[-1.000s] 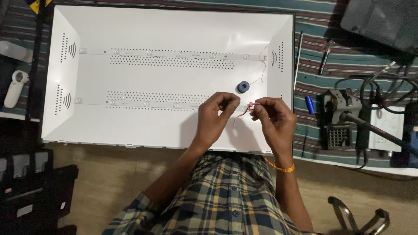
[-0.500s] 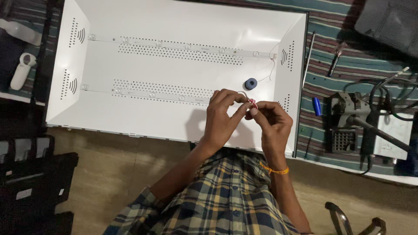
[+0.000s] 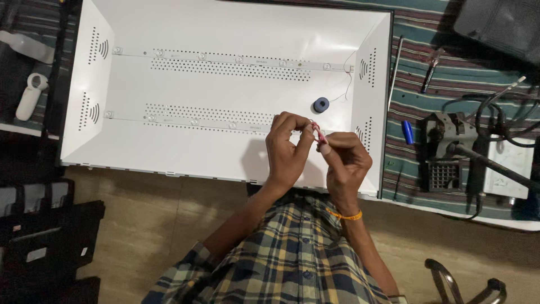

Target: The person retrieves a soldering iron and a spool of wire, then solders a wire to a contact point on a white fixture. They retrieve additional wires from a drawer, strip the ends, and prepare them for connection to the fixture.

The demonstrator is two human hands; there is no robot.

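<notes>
Two hands on one thin red wire

Both hands meet over the white panel's (image 3: 185,141) near edge: left hand (image 3: 287,143) and right hand (image 3: 344,160) pinch a red wire (image 3: 316,133) between fingertips. Its ends look unjoined yet. At one o'clock sits a blue tape roll (image 3: 321,104); at three o'clock, a soldering station (image 3: 450,149), nothing blocking.

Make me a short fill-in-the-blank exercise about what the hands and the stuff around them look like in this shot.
1. Both hands, left hand and right hand, pinch a thin ____ wire between their fingertips.
2. The small blue spool lies inside the white ____.
3. An orange band circles the ____ wrist.
4. The person wears a ____ shirt.

Missing words: red; panel; right; plaid
</notes>
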